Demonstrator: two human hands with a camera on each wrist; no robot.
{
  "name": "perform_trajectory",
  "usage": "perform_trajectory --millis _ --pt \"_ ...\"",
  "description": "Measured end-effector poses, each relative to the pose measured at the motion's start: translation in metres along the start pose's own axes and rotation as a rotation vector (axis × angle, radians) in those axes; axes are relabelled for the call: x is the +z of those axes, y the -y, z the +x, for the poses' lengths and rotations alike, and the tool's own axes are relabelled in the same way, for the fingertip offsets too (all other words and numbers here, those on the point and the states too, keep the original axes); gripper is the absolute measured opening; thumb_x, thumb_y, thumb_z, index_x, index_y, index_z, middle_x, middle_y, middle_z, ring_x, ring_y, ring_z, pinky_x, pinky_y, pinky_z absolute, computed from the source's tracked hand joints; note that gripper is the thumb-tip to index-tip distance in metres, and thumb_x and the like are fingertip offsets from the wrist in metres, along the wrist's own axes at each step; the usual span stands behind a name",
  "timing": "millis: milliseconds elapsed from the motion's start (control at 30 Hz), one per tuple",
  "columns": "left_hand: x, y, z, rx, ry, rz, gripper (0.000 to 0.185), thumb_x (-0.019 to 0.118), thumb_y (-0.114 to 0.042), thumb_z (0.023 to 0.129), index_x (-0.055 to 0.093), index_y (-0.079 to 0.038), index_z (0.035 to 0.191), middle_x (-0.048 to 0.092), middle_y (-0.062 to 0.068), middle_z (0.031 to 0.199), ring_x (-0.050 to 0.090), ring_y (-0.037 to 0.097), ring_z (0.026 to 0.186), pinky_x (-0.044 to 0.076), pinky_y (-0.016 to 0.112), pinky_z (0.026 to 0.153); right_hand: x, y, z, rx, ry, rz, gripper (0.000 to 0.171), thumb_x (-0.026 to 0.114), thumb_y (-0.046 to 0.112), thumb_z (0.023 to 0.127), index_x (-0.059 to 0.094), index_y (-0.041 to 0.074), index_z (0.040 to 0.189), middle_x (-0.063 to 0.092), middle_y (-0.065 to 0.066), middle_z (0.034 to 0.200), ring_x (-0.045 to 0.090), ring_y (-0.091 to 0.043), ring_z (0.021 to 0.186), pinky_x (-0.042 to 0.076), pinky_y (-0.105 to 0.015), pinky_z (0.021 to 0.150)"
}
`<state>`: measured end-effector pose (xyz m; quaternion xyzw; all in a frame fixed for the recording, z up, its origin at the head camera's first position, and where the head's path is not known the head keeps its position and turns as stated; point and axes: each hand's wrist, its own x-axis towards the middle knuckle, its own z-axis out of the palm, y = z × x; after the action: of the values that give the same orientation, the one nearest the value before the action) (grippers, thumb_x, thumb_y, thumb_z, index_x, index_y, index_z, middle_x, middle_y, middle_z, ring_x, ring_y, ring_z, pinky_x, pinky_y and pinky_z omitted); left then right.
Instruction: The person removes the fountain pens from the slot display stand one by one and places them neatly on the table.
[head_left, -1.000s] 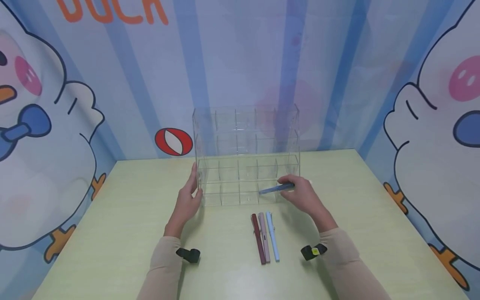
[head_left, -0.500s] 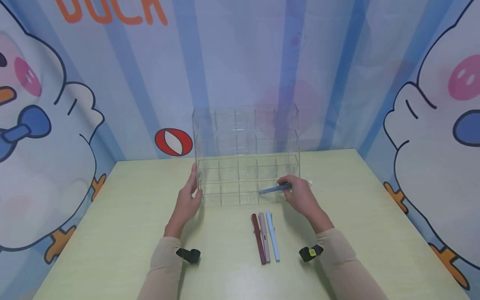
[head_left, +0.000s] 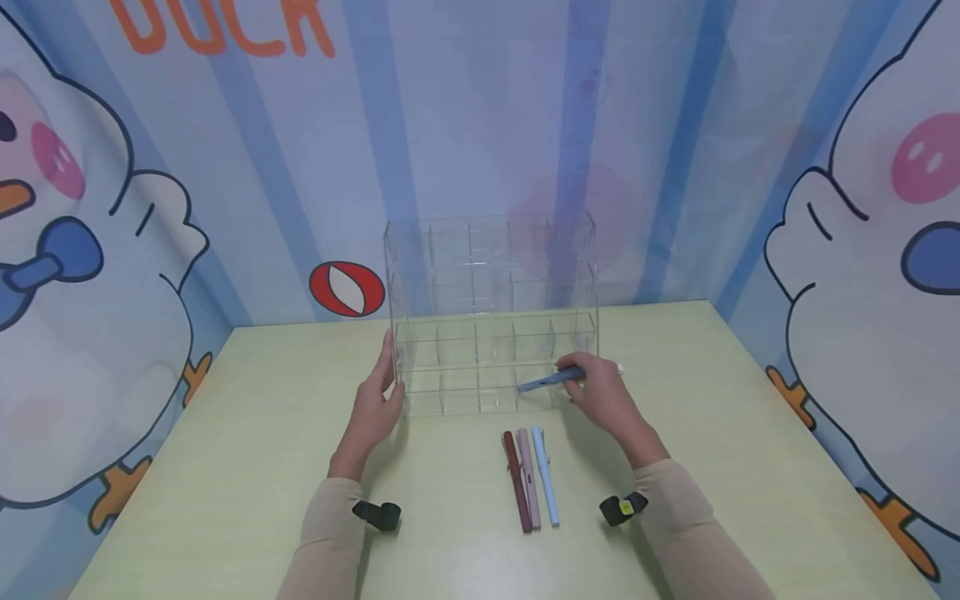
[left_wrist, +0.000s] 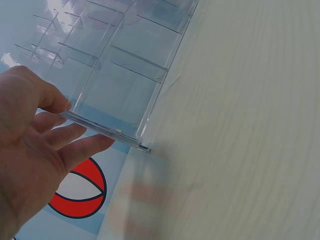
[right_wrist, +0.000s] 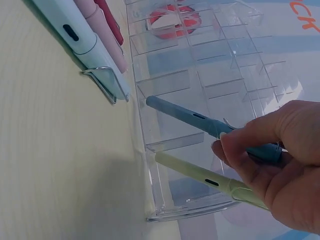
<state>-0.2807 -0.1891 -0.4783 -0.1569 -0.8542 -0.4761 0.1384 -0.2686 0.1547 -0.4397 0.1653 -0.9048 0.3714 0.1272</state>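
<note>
A clear acrylic pen organizer (head_left: 495, 354) with stepped rows of compartments stands upright on the table. My left hand (head_left: 377, 407) holds its left side panel, thumb at the front edge and fingers along the outside, as the left wrist view shows. Between thumb and fingers my right hand (head_left: 603, 392) pinches a blue pen (right_wrist: 182, 114). The pen slants, its lower end inside the front row near a divider. Beside it, a light green pen (right_wrist: 192, 172) rests in the end compartment, partly behind the right hand.
Three capped pens lie side by side in front of the organizer: dark red (head_left: 517, 483), mauve (head_left: 528, 479) and light blue (head_left: 546, 479). The pale wood-grain table (head_left: 247, 467) ends at a printed duck backdrop (head_left: 480, 125) behind and at both sides.
My right hand has shifted slightly left and its wrist has turned a little, the blue pen staying at nearly the same spot. The left hand keeps its hold on the organizer.
</note>
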Motion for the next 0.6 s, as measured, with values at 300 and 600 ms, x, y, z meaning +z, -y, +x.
perform_trajectory --millis 300,600 --pt "-0.001 -0.001 0.000 -0.022 0.007 -0.011 0.079 0.046 -0.001 0.091 0.001 -0.038 0.144 0.012 -0.010 0.149 0.027 0.015 0.129 0.030 0.040 0.100 -0.006 0.002 -0.001 -0.029 -0.065 0.108 0.023 0.062 -0.001 0.080 0.062 0.004 0.102 0.064 -0.011 0.089 0.063 -0.018 0.071 0.051 -0.022 0.055" --pt "-0.001 -0.001 0.000 -0.010 0.005 -0.014 0.079 0.046 -0.001 0.091 0.001 -0.039 0.144 0.012 -0.014 0.148 0.026 0.015 0.129 0.031 0.040 0.100 -0.012 0.001 0.000 -0.096 -0.172 0.147 0.026 0.065 0.001 0.079 0.062 0.005 0.104 0.065 -0.008 0.092 0.063 -0.019 0.082 0.053 -0.031 0.066"
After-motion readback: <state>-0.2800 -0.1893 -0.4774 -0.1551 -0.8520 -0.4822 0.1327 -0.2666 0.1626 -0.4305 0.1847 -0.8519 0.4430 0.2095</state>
